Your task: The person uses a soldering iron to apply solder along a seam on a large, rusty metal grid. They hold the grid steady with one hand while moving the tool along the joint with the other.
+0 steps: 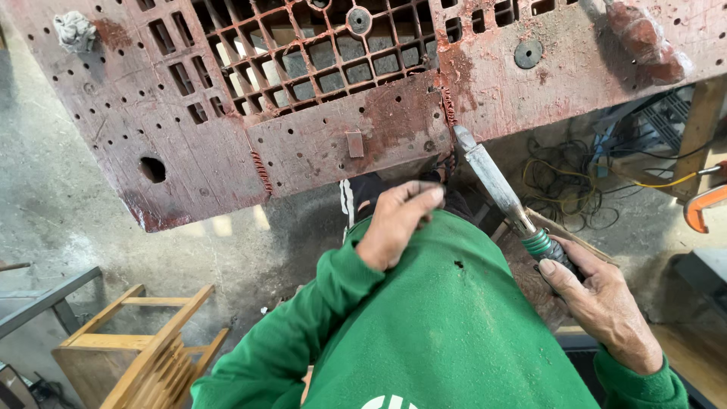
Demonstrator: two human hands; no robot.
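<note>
While gripping the green-wrapped handle of a long metal tool (496,185), right hand (602,303) closed firmly round it, tip set against the cracked seam of a worn red plastic panel (326,144) overhead; left hand (397,223) loosely curled, empty, resting at the green sweatshirt (439,333); wooden chair (144,344) low left, tangled cables (560,178) on the right

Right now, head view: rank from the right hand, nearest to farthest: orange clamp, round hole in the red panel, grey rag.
From the right hand:
1. Orange clamp, at the right edge, just above the hand.
2. Round hole in the rusty red perforated panel, far left of the hand.
3. Crumpled grey rag, top left corner of the panel.
</note>
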